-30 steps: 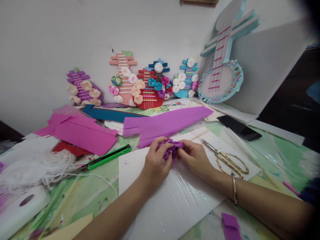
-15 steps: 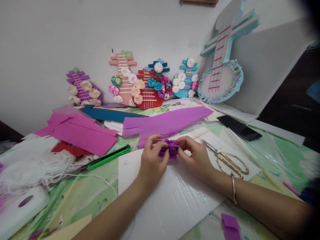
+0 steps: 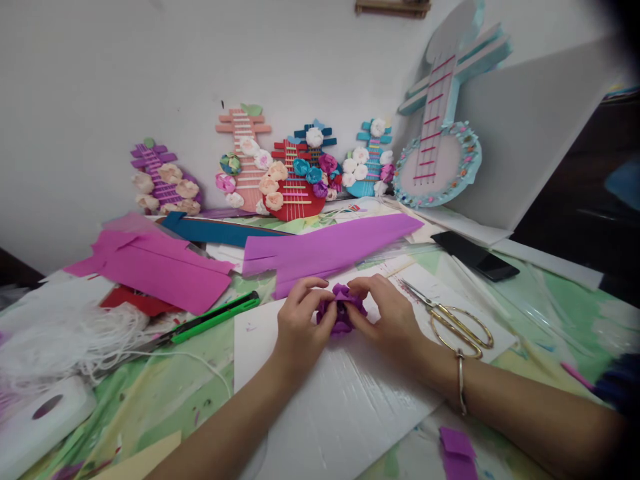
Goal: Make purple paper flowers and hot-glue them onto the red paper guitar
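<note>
Between my fingertips is a purple paper flower (image 3: 342, 327), its ruffled petals spread around a dark middle. My left hand (image 3: 305, 320) pinches it from the left, while my right hand (image 3: 387, 317) has thumb and fingers on its right side and near the centre. The flower is held just over a white board (image 3: 320, 413) with a shiny, film-like surface. Gold-handled scissors (image 3: 457, 327) lie to the right of my right hand. Behind both hands stretches a sheet of purple paper (image 3: 325, 257). A folded purple piece (image 3: 457, 448) lies near the front edge.
A green cutter knife (image 3: 217, 317), white string (image 3: 100, 340) and pink paper (image 3: 165, 267) lie on the left. A black phone (image 3: 475, 255) is at the right. Several decorated model lutes, including a red one (image 3: 297, 200), lean against the wall beside a large pale-blue one (image 3: 435, 160).
My fingers have shifted on the purple flower, and it is turned so more of its open petals and dark middle show. Its petals look more spread. The camera view has moved slightly.
</note>
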The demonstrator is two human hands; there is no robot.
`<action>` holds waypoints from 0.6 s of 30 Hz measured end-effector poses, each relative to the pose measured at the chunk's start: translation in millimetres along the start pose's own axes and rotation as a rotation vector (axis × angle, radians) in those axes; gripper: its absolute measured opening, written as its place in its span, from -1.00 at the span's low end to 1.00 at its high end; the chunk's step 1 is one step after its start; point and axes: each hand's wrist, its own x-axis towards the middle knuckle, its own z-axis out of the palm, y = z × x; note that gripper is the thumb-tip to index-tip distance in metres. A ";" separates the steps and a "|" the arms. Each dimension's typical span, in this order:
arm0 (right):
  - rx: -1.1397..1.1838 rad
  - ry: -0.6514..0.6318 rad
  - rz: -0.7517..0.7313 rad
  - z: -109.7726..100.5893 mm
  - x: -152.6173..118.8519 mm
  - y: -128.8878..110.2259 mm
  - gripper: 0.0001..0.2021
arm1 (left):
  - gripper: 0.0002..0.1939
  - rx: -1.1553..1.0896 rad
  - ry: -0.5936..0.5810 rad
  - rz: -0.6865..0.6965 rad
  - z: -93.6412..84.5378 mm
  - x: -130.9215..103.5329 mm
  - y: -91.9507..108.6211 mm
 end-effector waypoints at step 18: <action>0.040 0.013 -0.151 -0.4 -1.2 2.1 -0.80 | -0.85 -0.118 -0.104 -0.038 2.4 -3.6 -0.9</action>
